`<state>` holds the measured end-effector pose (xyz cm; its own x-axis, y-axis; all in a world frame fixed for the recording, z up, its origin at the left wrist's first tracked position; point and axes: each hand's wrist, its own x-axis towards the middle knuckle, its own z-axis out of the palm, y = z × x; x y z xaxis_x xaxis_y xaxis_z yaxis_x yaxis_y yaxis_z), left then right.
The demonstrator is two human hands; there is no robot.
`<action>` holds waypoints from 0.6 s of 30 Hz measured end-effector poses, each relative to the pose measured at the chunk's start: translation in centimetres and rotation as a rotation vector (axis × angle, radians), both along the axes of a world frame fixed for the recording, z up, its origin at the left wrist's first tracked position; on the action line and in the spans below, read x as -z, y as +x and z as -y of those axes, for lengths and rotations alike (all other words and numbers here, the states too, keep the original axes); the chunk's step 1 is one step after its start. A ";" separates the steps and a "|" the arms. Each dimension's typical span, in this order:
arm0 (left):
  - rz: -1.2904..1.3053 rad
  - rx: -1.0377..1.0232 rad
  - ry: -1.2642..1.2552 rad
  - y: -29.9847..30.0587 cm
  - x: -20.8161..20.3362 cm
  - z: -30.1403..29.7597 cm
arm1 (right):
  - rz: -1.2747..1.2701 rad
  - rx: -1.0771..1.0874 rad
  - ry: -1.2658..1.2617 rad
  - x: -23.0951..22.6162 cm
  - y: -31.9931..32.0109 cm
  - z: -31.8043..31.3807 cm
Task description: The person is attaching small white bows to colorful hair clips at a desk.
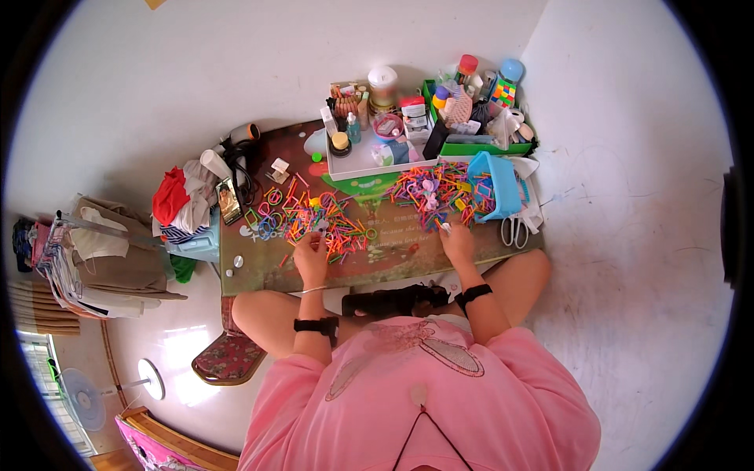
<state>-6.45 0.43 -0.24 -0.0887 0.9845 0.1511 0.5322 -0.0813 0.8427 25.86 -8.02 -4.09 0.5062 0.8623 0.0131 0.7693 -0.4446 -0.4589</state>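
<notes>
My left hand (312,255) is at the near edge of a loose pile of coloured plastic sticks (338,235). Its fingers are closed around something small and greyish that I cannot make out. On the other side, my right hand (459,243) is pinched together just in front of a second pile of coloured sticks (408,187). A small whitish piece shows at its fingertips, too tiny to name. Beside that pile, a light blue plastic basket (495,184) lies tipped over, with sticks at its opening. Several ring and square shapes lie among the left pile's far-left sticks.
A white tray (377,170) and a green box (487,148), both crowded with bottles and small goods, line the table's back. White-handled scissors (514,232) lie at the right. A hair dryer (239,135) and folded clothes (188,196) stand left. The wall closes off the right side.
</notes>
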 end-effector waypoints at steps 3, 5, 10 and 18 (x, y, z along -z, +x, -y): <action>0.037 0.037 -0.032 0.9 0.0 0.7 | 0.029 0.006 -0.010 0.3 0.0 -0.2; 0.099 0.054 -0.078 1.4 0.6 1.3 | 0.048 0.010 -0.070 0.4 -0.2 -0.4; 0.151 0.206 -0.174 3.9 0.8 3.1 | -0.204 0.093 -0.055 1.1 0.9 -0.4; 0.542 0.487 -0.529 7.4 0.5 4.7 | -1.285 -0.017 0.104 -1.5 -5.2 -0.1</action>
<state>0.95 -4.24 -0.78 0.4292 0.8608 -0.2734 0.0586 0.2755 0.9595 20.62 -7.89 -2.62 0.1946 0.8933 -0.4052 -0.2428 -0.3564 -0.9022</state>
